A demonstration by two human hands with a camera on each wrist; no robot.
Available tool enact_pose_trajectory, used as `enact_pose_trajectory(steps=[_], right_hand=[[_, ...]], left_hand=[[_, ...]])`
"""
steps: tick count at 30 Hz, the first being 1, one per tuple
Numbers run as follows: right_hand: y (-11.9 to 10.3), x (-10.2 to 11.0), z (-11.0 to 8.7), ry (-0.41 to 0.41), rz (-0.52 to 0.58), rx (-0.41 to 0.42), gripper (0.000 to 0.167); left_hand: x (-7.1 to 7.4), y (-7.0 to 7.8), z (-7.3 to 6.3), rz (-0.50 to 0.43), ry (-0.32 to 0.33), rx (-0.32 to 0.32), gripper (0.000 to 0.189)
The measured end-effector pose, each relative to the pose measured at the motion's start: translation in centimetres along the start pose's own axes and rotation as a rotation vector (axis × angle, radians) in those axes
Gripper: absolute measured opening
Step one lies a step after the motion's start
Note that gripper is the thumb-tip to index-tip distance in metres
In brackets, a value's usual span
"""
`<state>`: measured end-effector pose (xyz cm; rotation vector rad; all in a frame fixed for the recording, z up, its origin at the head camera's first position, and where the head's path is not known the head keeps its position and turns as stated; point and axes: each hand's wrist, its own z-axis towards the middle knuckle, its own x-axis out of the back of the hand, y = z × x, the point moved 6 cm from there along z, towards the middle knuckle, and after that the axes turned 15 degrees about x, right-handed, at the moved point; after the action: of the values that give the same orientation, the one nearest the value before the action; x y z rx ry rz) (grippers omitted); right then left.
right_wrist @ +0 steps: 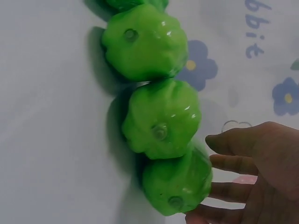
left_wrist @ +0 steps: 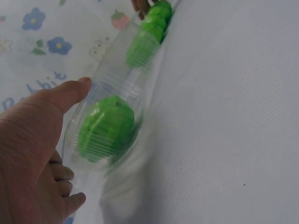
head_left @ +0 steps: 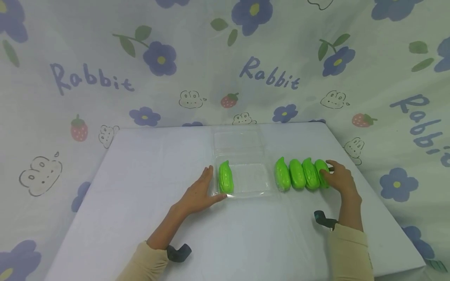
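Observation:
A glossy green ridged toy vegetable, like a bitter melon (head_left: 226, 177), lies lengthwise at the left end of a clear plastic box (head_left: 251, 177). My left hand (head_left: 198, 195) is at the box's left front corner, thumb along the front rim and fingers straight beside the left wall. Several similar green vegetables (head_left: 297, 174) lie side by side right of the box. At the row's right end, my right hand (head_left: 340, 177) reaches around the last vegetable (right_wrist: 177, 179). Its thumb is over the near top and its extended fingers are along the right side, without a visible firm grip.
The box's clear lid (head_left: 238, 142) lies folded back behind it. All this stands on a white-covered table (head_left: 158, 164). A patterned cloth (head_left: 211, 58) hangs behind and at the sides. Dark curved wrist mounts (head_left: 178, 253) stick out from both sleeves.

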<state>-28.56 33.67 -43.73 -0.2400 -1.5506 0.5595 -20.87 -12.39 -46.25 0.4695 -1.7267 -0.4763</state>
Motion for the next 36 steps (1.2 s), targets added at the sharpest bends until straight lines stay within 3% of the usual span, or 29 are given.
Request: enact_pose_trajectory(steps=[5, 11, 16, 22, 29, 36], right_hand=[[-1.5, 0.8, 0.1, 0.034, -0.048, 0.02, 0.062], [-8.8, 0.1, 1.6, 0.089, -0.023, 0.129, 0.056], [-15.7, -2.8, 3.0, 0.062, 0.064, 0.289, 0.055], [-21.3, -7.6, 3.7, 0.017, 0.119, 0.443, 0.055], [-25.3, -12.0, 3.7, -0.114, 0.124, 0.447, 0.063], [-26.9, -14.2, 3.7, -0.154, 0.085, 0.448, 0.067]], left_hand=[[0.1, 0.1, 0.0, -0.007, -0.002, -0.006, 0.114], [0.4, 0.2, 0.0, -0.013, 0.014, -0.004, 0.114], [0.2, 0.2, 0.1, 0.008, 0.008, -0.003, 0.113], [0.1, 0.4, 0.1, 0.003, 0.006, -0.005, 0.113], [0.1, 0.4, 0.1, 0.006, 0.025, -0.015, 0.112], [0.1, 0.4, 0.1, -0.003, 0.024, -0.023, 0.111]])
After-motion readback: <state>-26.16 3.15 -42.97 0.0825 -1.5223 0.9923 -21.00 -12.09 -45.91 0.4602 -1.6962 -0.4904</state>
